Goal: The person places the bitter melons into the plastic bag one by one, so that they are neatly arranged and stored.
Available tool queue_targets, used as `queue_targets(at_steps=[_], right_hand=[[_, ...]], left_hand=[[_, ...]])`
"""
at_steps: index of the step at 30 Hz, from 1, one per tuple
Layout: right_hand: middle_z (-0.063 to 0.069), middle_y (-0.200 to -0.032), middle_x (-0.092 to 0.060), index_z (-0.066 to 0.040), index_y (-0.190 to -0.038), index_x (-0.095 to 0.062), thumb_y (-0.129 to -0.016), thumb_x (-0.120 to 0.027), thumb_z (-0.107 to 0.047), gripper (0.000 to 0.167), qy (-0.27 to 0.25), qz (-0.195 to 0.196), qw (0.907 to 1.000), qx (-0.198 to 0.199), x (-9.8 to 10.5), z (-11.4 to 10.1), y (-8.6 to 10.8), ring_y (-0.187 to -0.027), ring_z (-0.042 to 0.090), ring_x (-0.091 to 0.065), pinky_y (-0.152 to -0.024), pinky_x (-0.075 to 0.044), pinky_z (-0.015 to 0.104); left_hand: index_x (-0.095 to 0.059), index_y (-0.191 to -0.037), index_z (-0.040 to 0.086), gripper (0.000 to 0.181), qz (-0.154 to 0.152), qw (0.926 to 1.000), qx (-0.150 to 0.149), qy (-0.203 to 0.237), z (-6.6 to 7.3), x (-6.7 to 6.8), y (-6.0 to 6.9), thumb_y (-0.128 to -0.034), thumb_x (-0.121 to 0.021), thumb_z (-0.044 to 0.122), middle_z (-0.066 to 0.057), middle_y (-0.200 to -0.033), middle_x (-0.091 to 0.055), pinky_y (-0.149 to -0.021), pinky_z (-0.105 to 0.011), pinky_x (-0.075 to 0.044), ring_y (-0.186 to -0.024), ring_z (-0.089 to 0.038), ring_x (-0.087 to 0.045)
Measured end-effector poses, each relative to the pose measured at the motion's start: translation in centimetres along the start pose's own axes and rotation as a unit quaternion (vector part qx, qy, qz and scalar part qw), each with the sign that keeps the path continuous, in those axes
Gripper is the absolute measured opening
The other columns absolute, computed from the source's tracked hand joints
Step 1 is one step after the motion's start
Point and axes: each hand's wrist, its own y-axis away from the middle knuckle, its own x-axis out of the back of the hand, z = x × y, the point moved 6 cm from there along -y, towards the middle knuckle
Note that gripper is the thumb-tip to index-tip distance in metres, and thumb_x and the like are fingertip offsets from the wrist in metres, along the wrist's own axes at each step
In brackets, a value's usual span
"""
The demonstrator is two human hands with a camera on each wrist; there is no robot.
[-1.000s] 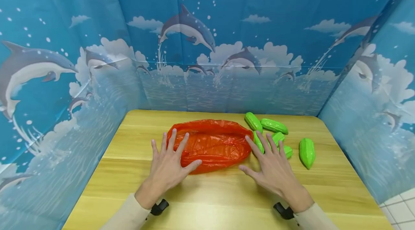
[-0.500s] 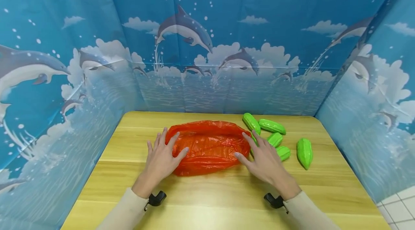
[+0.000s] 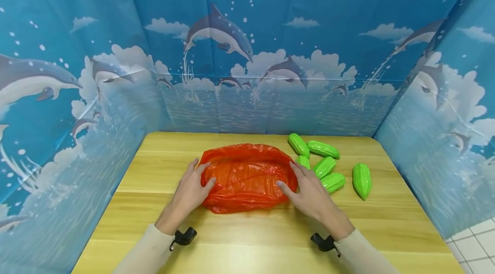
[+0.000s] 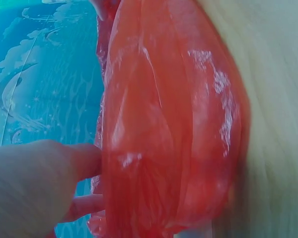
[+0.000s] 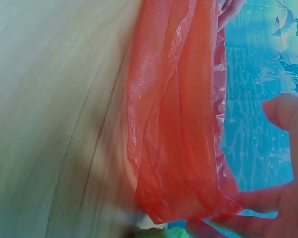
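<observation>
A red plastic bag (image 3: pixel 247 177) stands on the wooden table, its mouth spread open and facing up. At the bag's left end is my left hand (image 3: pixel 188 192), fingers along the outside and thumb over the rim. In the left wrist view, that hand's thumb and a finger (image 4: pixel 84 206) meet the bag's upper edge. My right hand (image 3: pixel 312 192) is at the opposite end. The right wrist view has its fingers (image 5: pixel 260 199) against the bag's outside, while the thumb (image 5: pixel 278 111) stays apart from the plastic. Neither hand visibly pinches the bag.
Several glossy green, ribbed, elongated vegetable-like pieces (image 3: pixel 324 149) lie just right of the bag. A separate green piece (image 3: pixel 362 181) rests farther right. A blue dolphin-print curtain (image 3: pixel 247 50) surrounds the back and sides of the wooden table (image 3: pixel 247 244).
Both hands have moved inward and lower, from spread fingers above the bag's ends to fingers around its sides. The bag's mouth looks slightly wider. The green pieces stay put.
</observation>
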Motion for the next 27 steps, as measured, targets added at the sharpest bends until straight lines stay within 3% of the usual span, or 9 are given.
queue_targets(at_steps=[5,12,15,16,19,23,27], right_hand=[[0.032,-0.179,-0.050,0.003,-0.175,-0.046,-0.113,-0.076,-0.049,0.087,-0.011,0.003,0.9999,0.008,0.2,-0.4,0.5,-0.160,0.059,-0.055,-0.129,-0.050,0.075],[0.032,-0.170,-0.060,0.003,-0.170,-0.055,-0.111,-0.082,-0.037,0.076,-0.009,0.018,0.9991,0.036,0.4,-1.2,1.5,-0.149,0.056,-0.066,-0.121,-0.059,0.072],[0.031,-0.168,-0.062,0.000,-0.169,-0.057,-0.111,-0.082,-0.036,0.073,-0.008,0.023,0.9988,0.043,0.6,-1.1,2.0,-0.133,0.050,-0.076,-0.118,-0.061,0.070],[0.030,-0.168,-0.062,-0.002,-0.170,-0.058,-0.111,-0.082,-0.036,0.072,-0.011,0.020,0.9988,0.044,0.7,-1.0,2.2,-0.121,0.046,-0.081,-0.116,-0.062,0.070],[0.028,-0.166,-0.064,-0.009,-0.171,-0.058,-0.111,-0.082,-0.037,0.070,-0.012,0.018,0.9987,0.046,1.2,-0.5,2.5,-0.114,0.042,-0.083,-0.111,-0.065,0.069],[0.026,-0.159,-0.069,-0.016,-0.173,-0.057,-0.113,-0.080,-0.039,0.068,-0.011,0.031,0.9983,0.047,2.7,0.4,2.6,-0.119,0.041,-0.081,-0.092,-0.071,0.060],[0.022,-0.148,-0.073,-0.019,-0.174,-0.055,-0.115,-0.076,-0.043,0.067,0.001,0.053,0.9983,0.025,4.3,2.2,2.1,-0.100,0.030,-0.079,-0.066,-0.062,0.040]], left_hand=[[-0.064,-0.163,-0.002,0.065,-0.010,0.9999,-0.002,-0.001,0.1,0.5,0.3,-0.1054,-0.087,0.016,-0.037,-0.171,-0.054,-0.123,-0.070,-0.058,-0.151,-0.058,-0.063],[-0.060,-0.163,-0.009,0.074,-0.020,0.9995,-0.015,-0.018,0.1,1.4,1.0,-0.0974,-0.093,0.004,-0.036,-0.159,-0.065,-0.118,-0.063,-0.063,-0.143,-0.054,-0.070],[-0.058,-0.165,-0.010,0.080,-0.028,0.9994,-0.016,-0.016,-0.1,1.5,1.4,-0.0941,-0.095,0.000,-0.036,-0.161,-0.064,-0.118,-0.062,-0.063,-0.145,-0.054,-0.069],[-0.057,-0.166,-0.009,0.082,-0.032,0.9993,-0.013,-0.013,-0.2,1.4,1.6,-0.0936,-0.095,-0.001,-0.036,-0.162,-0.063,-0.118,-0.062,-0.063,-0.146,-0.055,-0.068],[-0.055,-0.167,-0.008,0.084,-0.037,0.9993,-0.008,-0.005,-0.4,1.2,2.0,-0.0935,-0.095,-0.002,-0.036,-0.164,-0.062,-0.119,-0.063,-0.062,-0.149,-0.055,-0.067],[-0.055,-0.168,-0.008,0.084,-0.036,0.9993,-0.009,0.003,-0.4,0.8,2.3,-0.0935,-0.095,-0.002,-0.034,-0.163,-0.063,-0.120,-0.063,-0.061,-0.149,-0.053,-0.067],[-0.056,-0.168,-0.006,0.084,-0.033,0.9993,-0.014,0.005,-0.4,0.5,2.3,-0.0934,-0.095,-0.002,-0.032,-0.164,-0.063,-0.120,-0.062,-0.062,-0.148,-0.051,-0.068]])
